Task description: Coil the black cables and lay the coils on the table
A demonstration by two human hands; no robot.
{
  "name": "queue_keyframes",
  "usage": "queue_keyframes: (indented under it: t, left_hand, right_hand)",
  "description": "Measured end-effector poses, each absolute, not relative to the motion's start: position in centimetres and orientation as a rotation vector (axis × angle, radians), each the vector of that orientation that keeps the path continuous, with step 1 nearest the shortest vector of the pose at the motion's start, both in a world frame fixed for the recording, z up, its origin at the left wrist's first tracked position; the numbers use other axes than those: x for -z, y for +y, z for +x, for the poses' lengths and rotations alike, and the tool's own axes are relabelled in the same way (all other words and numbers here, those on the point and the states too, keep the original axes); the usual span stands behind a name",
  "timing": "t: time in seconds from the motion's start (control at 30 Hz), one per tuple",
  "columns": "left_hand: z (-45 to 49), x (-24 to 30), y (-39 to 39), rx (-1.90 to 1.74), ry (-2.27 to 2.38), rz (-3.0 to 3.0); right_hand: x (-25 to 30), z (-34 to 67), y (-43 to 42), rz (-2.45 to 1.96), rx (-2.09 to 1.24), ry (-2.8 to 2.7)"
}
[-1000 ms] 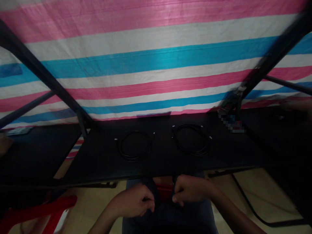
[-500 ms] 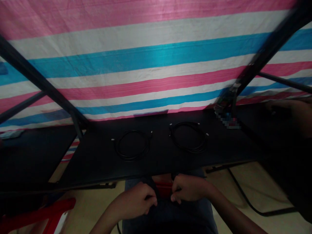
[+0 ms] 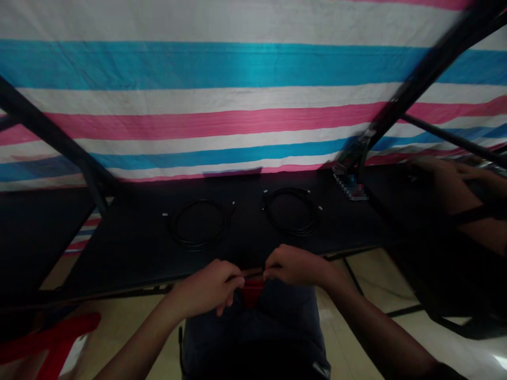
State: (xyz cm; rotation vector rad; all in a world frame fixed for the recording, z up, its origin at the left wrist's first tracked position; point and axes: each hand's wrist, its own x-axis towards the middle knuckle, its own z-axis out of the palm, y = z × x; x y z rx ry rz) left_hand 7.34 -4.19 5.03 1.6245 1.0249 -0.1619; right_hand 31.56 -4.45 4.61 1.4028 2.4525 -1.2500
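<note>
L cable coil (image 3: 194, 246) and R cable coil (image 3: 299, 232) are laid flat, side by side and apart, on the black tbl (image 3: 127, 253), beyond the hands. No clear long axis can be given to either; both are wound into near-round rings. On the L coil, one pale tip is pointed out to the left, the other is angled away to the far right. On the R coil, 4 pale tips can be counted: 2 at the left side, 2 at the right.

L hand (image 3: 219, 285) and R hand (image 3: 293, 266) are held close together at the tbl's near edge, above the lap, neither touching a coil. On each, thumb & fingers are drawn together; whether anything thin is pinched btwn them can't be told, too dark.

Vs. 1 s ago: both hands are now raised from the lap to the tbl edge, w/ the fingertips brought closer to each other. Coils are left unmoved on the tbl, though the whole view is shifted. More of a co-worker's arm (image 3: 455, 195) is now shown at the right.
</note>
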Motion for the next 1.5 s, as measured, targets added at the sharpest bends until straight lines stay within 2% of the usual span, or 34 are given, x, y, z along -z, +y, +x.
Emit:
queue_keyframes:
  t: [0.17,0.43,0.63,0.87,1.03,1.17,1.4,1.5]
  left_hand:
    - [6.4,-6.7,-2.2,0.228,0.896,1.557]
    - [8.9,-4.1,-4.1,0.389,0.950,1.747]
    - [6.2,-5.1,-3.2,0.289,0.865,1.579]
    - [9.2,-5.8,-3.7,0.334,0.942,1.846]
    - [7.6,-6.4,-2.8,0.253,0.949,1.755]
    - [6.9,-6.4,-2.8,0.320,0.922,1.764]
    - [9.4,-5.7,-3.9,0.530,1.120,1.916]
    - [7.1,-5.9,-3.0,0.449,0.982,1.758]
  right_hand:
    - [-6.4,33.2,-3.2,1.330,1.308,2.492]
    - [-1.7,30.0,-4.4,1.258,1.352,2.356]
    - [-3.2,32.6,-4.4,1.307,1.392,2.358]
    - [-1.8,29.7,-4.9,1.162,1.467,2.407]
    - [-2.3,32.1,-4.6,1.358,1.429,2.345]
    - [-2.9,33.0,-4.4,1.280,1.505,2.309]
    - [-2.9,30.3,-5.1,1.388,1.075,2.410]
    - [-4.0,31.5,-5.1,1.415,1.126,2.355]
